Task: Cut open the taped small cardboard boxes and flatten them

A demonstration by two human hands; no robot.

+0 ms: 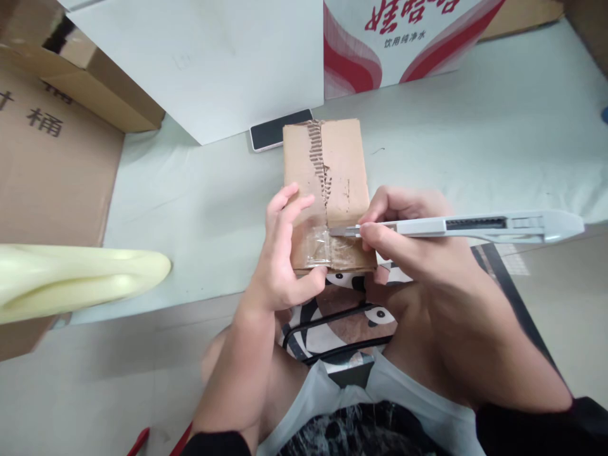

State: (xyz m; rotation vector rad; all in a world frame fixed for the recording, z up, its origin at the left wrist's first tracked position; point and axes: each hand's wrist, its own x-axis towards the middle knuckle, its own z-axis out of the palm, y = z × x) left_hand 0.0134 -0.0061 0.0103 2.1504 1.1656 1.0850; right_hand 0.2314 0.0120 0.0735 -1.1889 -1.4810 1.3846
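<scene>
A small brown cardboard box (pixel 345 149) lies on the pale green surface, its top seam torn down to the corrugation. Clear tape (pixel 317 247) still covers the near end of that seam. My left hand (pixel 289 253) grips the box at its near left side, fingers on the top and thumb at the near edge. In my right hand (pixel 403 234) is a white utility knife (pixel 484 226), held like a pen. Its blade points left, and the tip meets the seam beside the tape.
A phone (pixel 280 130) lies just behind the box. Beyond it stand a large white box (pixel 209 57) and a red-and-white carton (pixel 403 44). Brown cartons (pixel 61 158) occupy the left, with a pale yellow object (pixel 85 278) in front of them.
</scene>
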